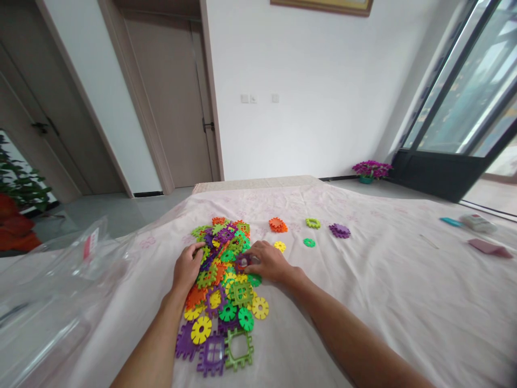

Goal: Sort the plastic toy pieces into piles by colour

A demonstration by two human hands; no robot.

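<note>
A heap of plastic building pieces [228, 256] lies on the cloth in purple, green, orange and yellow: toothed squares, some with window panes, and notched discs. My left hand [189, 264] rests against the heap's left side, fingers slightly curved and apart, with no piece seen in it. On the other side, my right hand [269, 261] has thumb and fingers on a purple square piece [242, 262] with a window. Nearest me lie a purple window square [212, 353], a green square frame [238, 349] and a yellow notched disc [201, 330].
Beyond my right hand sit an orange stack [278, 224], a light green frame [312, 222], a green disc [309, 242], a yellow disc [280, 246] and a purple stack [340, 230]. Clear plastic bag [76, 280] lies left; a pink cloth [489, 248] lies far right.
</note>
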